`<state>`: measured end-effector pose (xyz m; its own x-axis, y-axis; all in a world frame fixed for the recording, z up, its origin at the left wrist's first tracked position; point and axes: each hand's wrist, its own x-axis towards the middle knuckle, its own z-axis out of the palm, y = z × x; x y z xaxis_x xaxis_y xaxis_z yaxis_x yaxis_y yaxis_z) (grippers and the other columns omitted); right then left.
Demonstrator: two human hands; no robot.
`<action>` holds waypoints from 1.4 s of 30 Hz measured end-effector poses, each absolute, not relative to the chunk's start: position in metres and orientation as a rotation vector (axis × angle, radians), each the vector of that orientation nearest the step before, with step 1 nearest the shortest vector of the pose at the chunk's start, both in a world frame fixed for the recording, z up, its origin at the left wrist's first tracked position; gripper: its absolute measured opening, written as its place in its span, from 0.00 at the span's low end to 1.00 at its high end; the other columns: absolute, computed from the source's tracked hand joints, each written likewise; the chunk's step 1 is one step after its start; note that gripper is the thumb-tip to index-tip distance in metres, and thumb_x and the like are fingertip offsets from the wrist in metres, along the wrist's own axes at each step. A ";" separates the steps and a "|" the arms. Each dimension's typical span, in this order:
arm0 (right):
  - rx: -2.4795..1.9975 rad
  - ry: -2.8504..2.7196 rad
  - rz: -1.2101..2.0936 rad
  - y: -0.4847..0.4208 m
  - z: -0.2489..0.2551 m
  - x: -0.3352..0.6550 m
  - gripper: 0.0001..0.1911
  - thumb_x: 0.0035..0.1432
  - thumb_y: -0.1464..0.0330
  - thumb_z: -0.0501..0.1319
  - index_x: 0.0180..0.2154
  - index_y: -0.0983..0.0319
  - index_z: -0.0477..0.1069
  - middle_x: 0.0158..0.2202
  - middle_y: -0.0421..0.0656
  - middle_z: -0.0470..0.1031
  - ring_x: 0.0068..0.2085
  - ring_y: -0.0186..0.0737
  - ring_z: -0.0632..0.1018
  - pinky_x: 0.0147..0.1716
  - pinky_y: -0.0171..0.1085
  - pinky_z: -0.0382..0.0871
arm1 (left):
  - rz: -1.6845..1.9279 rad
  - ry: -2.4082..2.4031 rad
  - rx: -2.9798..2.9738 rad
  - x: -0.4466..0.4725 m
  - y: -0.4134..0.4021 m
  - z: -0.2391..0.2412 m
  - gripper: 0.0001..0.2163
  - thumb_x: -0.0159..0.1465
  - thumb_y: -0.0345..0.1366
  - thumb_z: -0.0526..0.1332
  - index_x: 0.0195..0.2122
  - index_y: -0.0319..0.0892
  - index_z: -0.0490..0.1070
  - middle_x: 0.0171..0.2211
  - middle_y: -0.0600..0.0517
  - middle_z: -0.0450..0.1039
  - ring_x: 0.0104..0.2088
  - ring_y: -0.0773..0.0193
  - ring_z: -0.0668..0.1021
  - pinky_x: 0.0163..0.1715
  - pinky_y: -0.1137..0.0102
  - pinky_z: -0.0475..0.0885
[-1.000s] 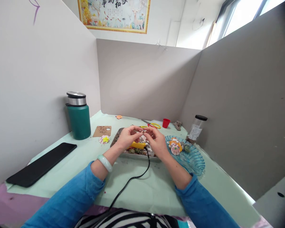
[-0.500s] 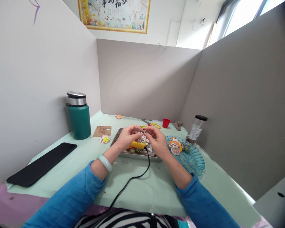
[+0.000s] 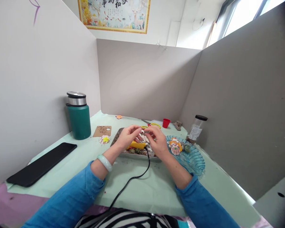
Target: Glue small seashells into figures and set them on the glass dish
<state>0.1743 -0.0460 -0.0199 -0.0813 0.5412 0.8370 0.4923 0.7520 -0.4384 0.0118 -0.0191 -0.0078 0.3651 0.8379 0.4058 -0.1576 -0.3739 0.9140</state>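
My left hand [image 3: 127,136] and my right hand [image 3: 158,140] meet above a metal tray [image 3: 116,139] full of small shells and stones. Both pinch a small pale piece [image 3: 143,131] between their fingertips; I cannot tell what it is. A yellow tool [image 3: 137,145] with a black cord [image 3: 133,179] lies on the tray under my left hand. A blue glass dish [image 3: 192,157] with decorated shells sits just right of my right hand.
A green flask [image 3: 79,116] stands at the left, with a black phone [image 3: 41,164] nearer me. A brown card [image 3: 102,131] and a painted shell [image 3: 104,139] lie left of the tray. Yellow scissors [image 3: 153,124], a red cup [image 3: 166,123] and a clear jar [image 3: 196,127] stand behind. Partition walls enclose the table.
My fingertips have shifted slightly around the small piece, and my right hand has risen a little. Nothing else has moved.
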 end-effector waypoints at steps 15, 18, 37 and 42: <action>-0.974 -1.668 0.093 -0.046 -0.022 0.171 0.08 0.59 0.62 0.57 0.34 0.60 0.69 0.33 0.41 0.72 0.28 0.33 0.71 0.27 0.34 0.65 | 1.236 0.578 1.505 0.010 -0.016 -0.011 0.17 0.52 0.39 0.67 0.42 0.38 0.70 0.34 0.48 0.77 0.28 0.67 0.77 0.32 0.69 0.72; -0.969 -1.674 0.082 -0.047 -0.022 0.171 0.07 0.59 0.63 0.56 0.35 0.60 0.69 0.33 0.41 0.72 0.27 0.33 0.71 0.27 0.34 0.65 | 1.217 0.561 1.517 0.011 -0.016 -0.011 0.17 0.52 0.38 0.68 0.41 0.38 0.72 0.36 0.47 0.77 0.30 0.65 0.77 0.34 0.68 0.73; -0.968 -1.677 0.060 -0.047 -0.021 0.171 0.08 0.60 0.64 0.55 0.36 0.60 0.69 0.35 0.42 0.72 0.28 0.34 0.71 0.28 0.34 0.65 | 1.241 0.665 1.693 0.012 -0.014 -0.015 0.14 0.54 0.39 0.66 0.39 0.38 0.72 0.30 0.49 0.76 0.28 0.65 0.77 0.34 0.67 0.73; -0.959 -1.703 0.090 -0.047 -0.022 0.171 0.09 0.59 0.65 0.56 0.40 0.60 0.70 0.38 0.43 0.73 0.29 0.34 0.72 0.28 0.34 0.66 | 1.236 0.636 1.617 0.012 -0.015 -0.012 0.14 0.53 0.39 0.66 0.38 0.37 0.73 0.30 0.50 0.76 0.28 0.65 0.76 0.33 0.68 0.73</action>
<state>0.1706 -0.0468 -0.0222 -0.0455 0.6298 0.7754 0.5448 0.6663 -0.5092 0.0119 -0.0152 -0.0124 0.3484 0.8372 0.4215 -0.1437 -0.3966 0.9067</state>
